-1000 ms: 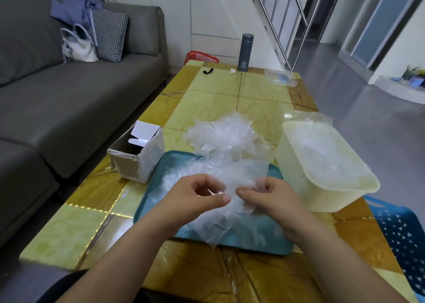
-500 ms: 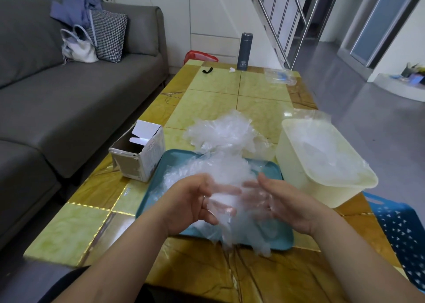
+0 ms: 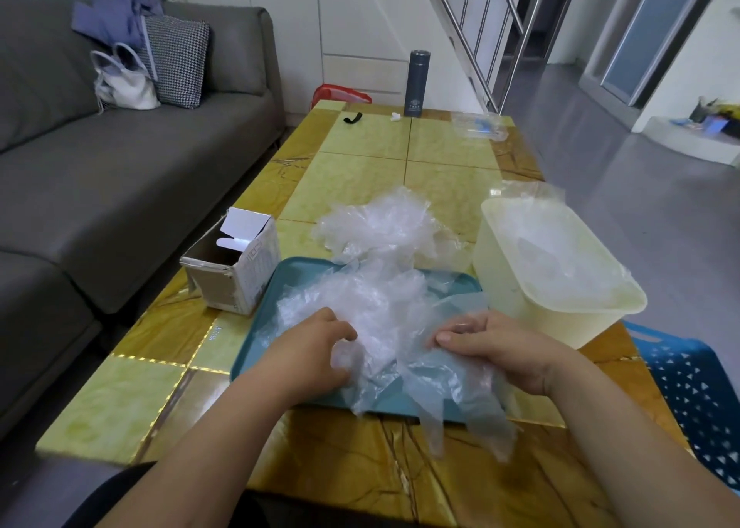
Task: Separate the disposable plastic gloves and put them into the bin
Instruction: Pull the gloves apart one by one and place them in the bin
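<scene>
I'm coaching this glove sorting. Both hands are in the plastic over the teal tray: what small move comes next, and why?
Probably draw the right hand rightward, peeling its glove off the clump that the left hand grips. That glove hangs over the tray's near edge, mostly loose, and the cream bin stands just to the right.

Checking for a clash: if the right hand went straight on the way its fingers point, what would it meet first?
The right hand, pinching a glove, points left: first the glove pile, then probably the left hand; depth unclear.
</scene>
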The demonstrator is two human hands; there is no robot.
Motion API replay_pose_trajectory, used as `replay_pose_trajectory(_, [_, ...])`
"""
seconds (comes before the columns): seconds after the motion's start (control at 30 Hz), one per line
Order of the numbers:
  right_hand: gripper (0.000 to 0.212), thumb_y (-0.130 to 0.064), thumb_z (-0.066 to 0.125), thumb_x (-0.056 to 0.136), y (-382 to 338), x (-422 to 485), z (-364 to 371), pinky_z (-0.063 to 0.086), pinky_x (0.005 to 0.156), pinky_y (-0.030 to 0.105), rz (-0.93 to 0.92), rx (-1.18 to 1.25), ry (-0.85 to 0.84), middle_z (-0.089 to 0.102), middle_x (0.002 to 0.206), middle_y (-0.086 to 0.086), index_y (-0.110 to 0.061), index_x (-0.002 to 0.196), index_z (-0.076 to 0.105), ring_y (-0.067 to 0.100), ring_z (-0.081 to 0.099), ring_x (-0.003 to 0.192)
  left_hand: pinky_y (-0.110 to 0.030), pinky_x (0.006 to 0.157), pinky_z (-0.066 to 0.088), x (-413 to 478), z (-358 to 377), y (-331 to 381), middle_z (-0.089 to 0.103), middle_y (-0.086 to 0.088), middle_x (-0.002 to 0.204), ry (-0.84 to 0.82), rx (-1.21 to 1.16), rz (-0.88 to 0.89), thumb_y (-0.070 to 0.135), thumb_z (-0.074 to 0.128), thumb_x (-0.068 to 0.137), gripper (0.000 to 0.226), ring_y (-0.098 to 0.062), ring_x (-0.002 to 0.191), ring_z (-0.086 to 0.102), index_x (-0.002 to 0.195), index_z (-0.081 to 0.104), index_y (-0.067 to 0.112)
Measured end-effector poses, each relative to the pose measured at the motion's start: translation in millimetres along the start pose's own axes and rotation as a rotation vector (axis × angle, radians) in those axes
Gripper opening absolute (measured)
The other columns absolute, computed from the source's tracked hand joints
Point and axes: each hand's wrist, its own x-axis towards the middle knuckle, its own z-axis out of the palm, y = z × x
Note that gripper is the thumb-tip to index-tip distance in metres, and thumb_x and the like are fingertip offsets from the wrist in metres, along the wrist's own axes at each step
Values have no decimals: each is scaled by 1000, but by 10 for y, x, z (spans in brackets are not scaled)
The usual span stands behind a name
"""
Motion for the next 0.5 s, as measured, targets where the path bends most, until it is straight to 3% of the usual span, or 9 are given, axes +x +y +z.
replay_pose_trajectory(0.1, [15, -22, 71, 95, -32, -19, 46, 56, 90, 32, -32, -158, -5, 78, 105, 6, -18, 105, 82, 25, 73, 99, -27, 76, 46, 27, 25, 28, 57, 15, 103, 8, -14, 25, 41, 76, 84, 24, -10, 89, 56, 107, 75, 34])
replay_pose_trajectory(0.23, [11, -26, 72, 95, -94, -56, 111, 55, 79, 34, -93, -391, -16, 73, 84, 1, -28, 98, 82, 17, 65, 80, -29, 76, 52, 13, -36, 17, 63, 15, 89, 72, -119, 60, 35, 72, 91, 8, -5, 77, 60, 89, 78, 31])
replay_pose_trajectory(0.33, [10, -24, 74, 93, -252, -171, 212, 54, 98, 31, -231, -405, -120, 74, 116, -9, -28, 96, 83, 6, 68, 109, -27, 74, 52, -28, -165, 96, 68, 10, 88, 188, -257, 45, 32, 73, 91, 10, -7, 77, 63, 83, 76, 26])
replay_pose_trajectory(0.4, [12, -24, 75, 93, -365, -248, 294, 46, 105, 25, -354, -442, -124, 53, 145, -23, -32, 93, 83, -8, 51, 129, -29, 73, 48, -58, -289, 186, 70, 2, 84, 187, -518, 0, 24, 74, 88, 12, -12, 77, 63, 79, 74, 17])
replay_pose_trajectory(0.5, [14, -19, 76, 91, -429, -289, 405, 42, 100, 10, -494, -508, 18, 27, 159, -34, -31, 92, 84, -20, 45, 129, -35, 71, 40, -106, -396, 271, 62, -13, 76, 33, -880, -52, 23, 66, 74, 28, -22, 74, 54, 79, 66, -4])
